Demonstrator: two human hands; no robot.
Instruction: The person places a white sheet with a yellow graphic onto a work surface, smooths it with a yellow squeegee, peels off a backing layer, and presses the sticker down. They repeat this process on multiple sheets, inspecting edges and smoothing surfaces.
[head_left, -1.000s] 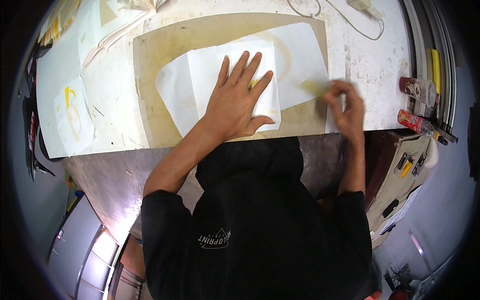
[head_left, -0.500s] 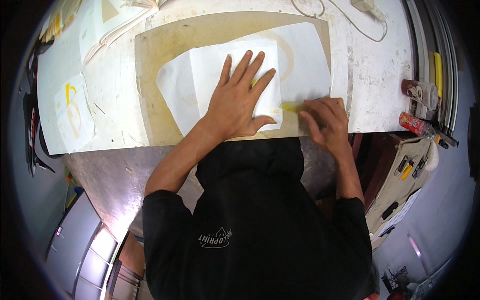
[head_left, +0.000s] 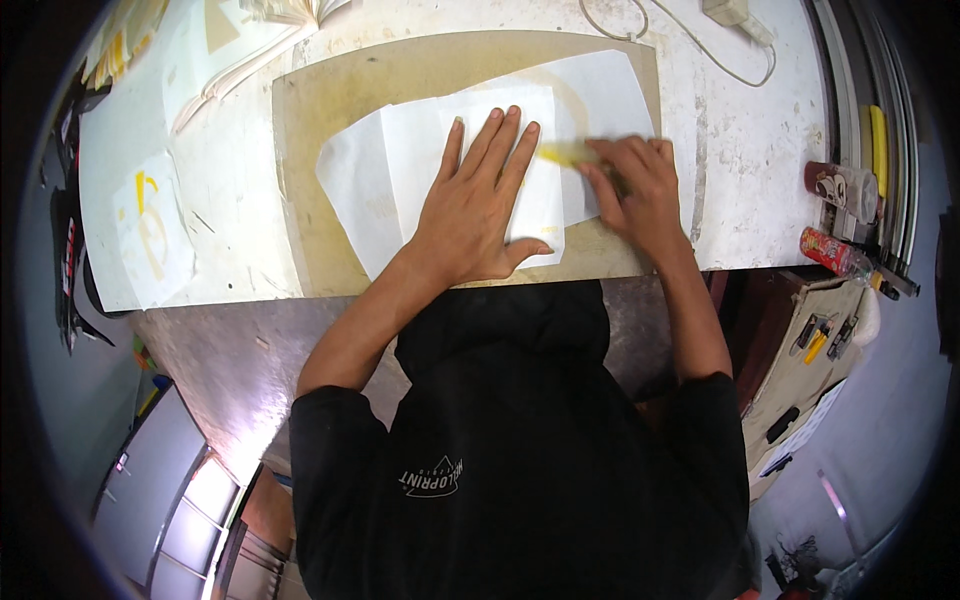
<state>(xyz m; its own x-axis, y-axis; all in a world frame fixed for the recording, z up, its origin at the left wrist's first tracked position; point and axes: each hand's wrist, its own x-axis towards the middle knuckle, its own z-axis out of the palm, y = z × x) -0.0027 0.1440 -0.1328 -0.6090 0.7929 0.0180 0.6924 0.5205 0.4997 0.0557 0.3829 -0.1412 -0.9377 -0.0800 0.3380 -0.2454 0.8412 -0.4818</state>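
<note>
Two hands on white paper sheets lying overlapped on tan board atop worktable; left hand flat, fingers spread, palm pinning front sheet; right hand just right of it, fingers curled, pressing blurred yellow strip-like tool onto sheet; tool's long axis runs left-right, tip toward left hand; spray cans well apart, at table's right edge.

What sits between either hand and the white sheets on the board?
Nothing visible. The left hand lies flat on the front sheet. The right hand presses a blurred yellow piece at the edge of the rear sheet.
</note>
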